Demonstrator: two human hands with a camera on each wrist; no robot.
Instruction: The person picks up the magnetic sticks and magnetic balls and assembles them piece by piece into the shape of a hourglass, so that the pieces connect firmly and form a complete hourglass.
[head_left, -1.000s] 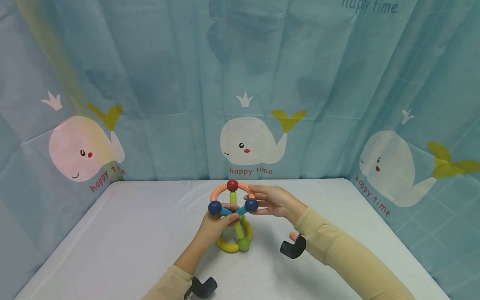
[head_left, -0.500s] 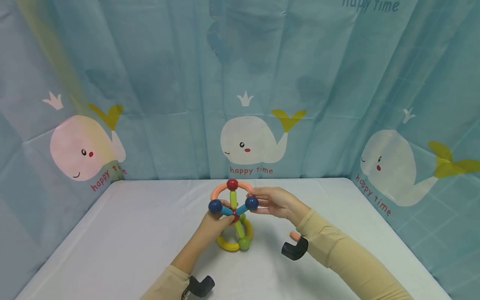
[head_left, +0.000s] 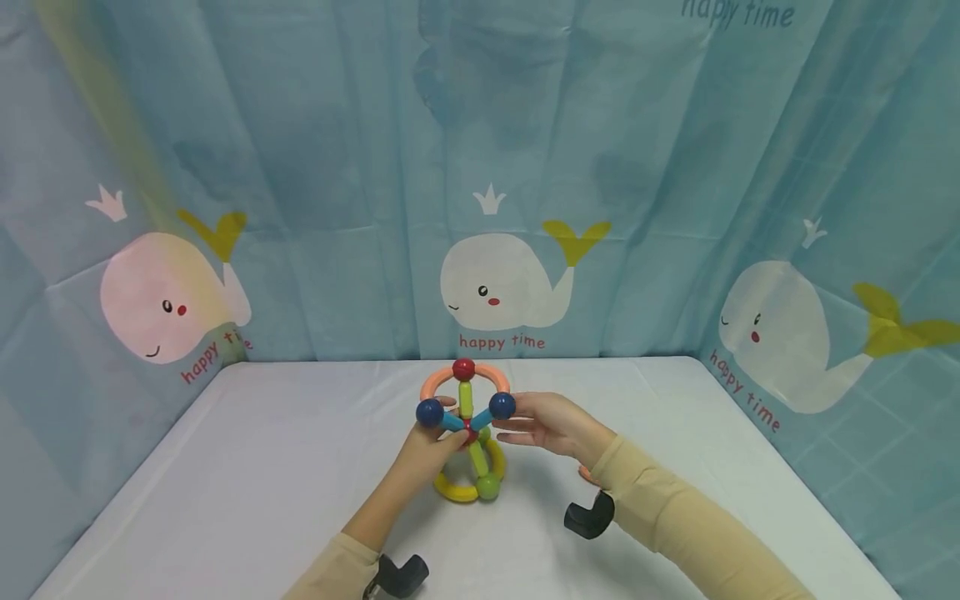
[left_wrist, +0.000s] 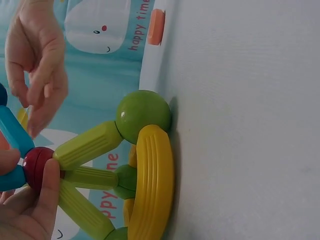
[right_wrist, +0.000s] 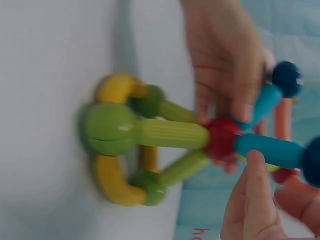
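Note:
A toy of magnetic sticks and balls stands mid-table. Its base is a yellow curved-stick ring (head_left: 457, 492) with green balls (head_left: 487, 486), from which lime sticks (right_wrist: 172, 133) meet at a red middle ball (right_wrist: 222, 137). Above that, blue sticks (right_wrist: 270, 150) reach two dark blue balls (head_left: 430, 412), and coral curved sticks (head_left: 491, 377) run up to a red top ball (head_left: 464, 369). My left hand (head_left: 427, 454) pinches the red middle ball between thumb and fingers. Beside the right-hand blue ball, my right hand (head_left: 558, 421) has its fingers loosely extended, holding nothing.
A loose coral stick (left_wrist: 156, 26) lies on the white table (head_left: 300, 483) to the right, partly behind the right sleeve in the head view. A blue whale-print curtain (head_left: 337, 275) encloses the table's back and sides. Black wrist mounts (head_left: 590, 517) stick out from both wrists.
My right hand has let go of the coral curved stick and moved slightly down beside the blue ball. My left hand keeps its pinch, and the toy stays nearly still.

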